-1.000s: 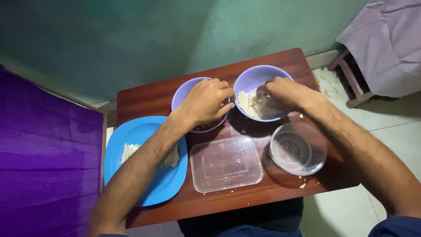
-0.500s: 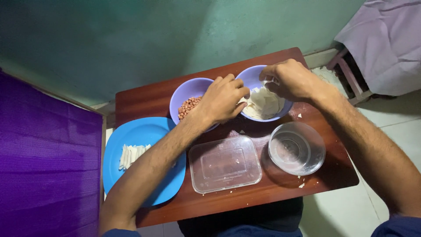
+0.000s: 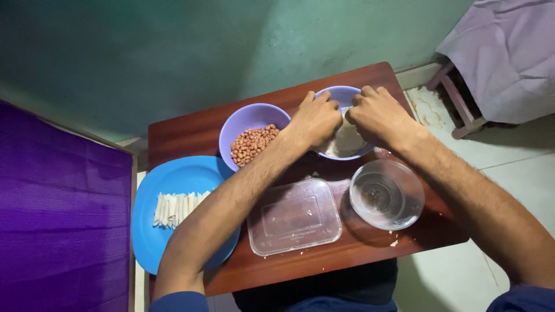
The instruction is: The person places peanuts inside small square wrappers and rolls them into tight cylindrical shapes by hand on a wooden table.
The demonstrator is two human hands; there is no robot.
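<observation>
Both grips meet over the right-hand purple bowl [image 3: 347,95] at the far side of the tabletop [image 3: 191,130]: the left hand [image 3: 317,120] and the right hand [image 3: 378,115] sit knuckle to knuckle above it, fingers curled down into the white flat pieces [image 3: 347,141] that fill the bowl. Whether either grip is clamped on a piece I cannot tell, since the fingertips are hidden behind the backs of the hands. That bowl stands near the far right corner of the dark red-brown tabletop, and only its far rim and a patch of its white contents show between and below the hands. Just to its left stands a second purple bowl [image 3: 245,118] holding reddish peanuts [image 3: 251,144], with the left forearm passing along its near right rim. Nearer the person, a clear rectangular lid or tray [image 3: 293,216] lies flat, and beside it on the right sits a round clear glass bowl [image 3: 386,195]. At the left end a blue plate [image 3: 173,242] juts past the tabletop edge and carries a row of pale rolled sticks [image 3: 176,207]. White crumbs dot the wood near the glass bowl.
</observation>
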